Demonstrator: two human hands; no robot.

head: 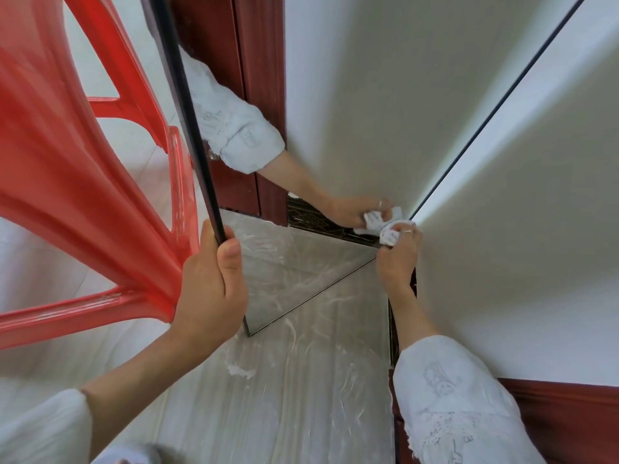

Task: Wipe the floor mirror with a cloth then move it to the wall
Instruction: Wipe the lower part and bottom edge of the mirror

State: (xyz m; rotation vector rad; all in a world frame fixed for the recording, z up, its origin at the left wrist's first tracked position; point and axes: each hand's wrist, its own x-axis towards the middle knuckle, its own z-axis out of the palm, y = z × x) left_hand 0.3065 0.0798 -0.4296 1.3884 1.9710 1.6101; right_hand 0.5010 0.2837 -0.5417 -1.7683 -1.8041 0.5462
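A tall floor mirror (pixel 351 112) with a thin black frame stands on the grey floor, its bottom edge running from lower centre up to the right. My left hand (pixel 211 283) grips the mirror's left frame edge, thumb on the front. My right hand (pixel 398 259) holds a crumpled white cloth (pixel 390 232) and presses it against the glass at the lower right corner, close to the wall. The glass reflects my right arm, the cloth, the white wall and a red-brown door frame.
A red plastic chair (pixel 67 182) stands close on the left, just behind the mirror's edge. A white wall (pixel 536 246) with a red-brown skirting board (pixel 569 416) runs along the right. The floor (pixel 284 396) shows white smears.
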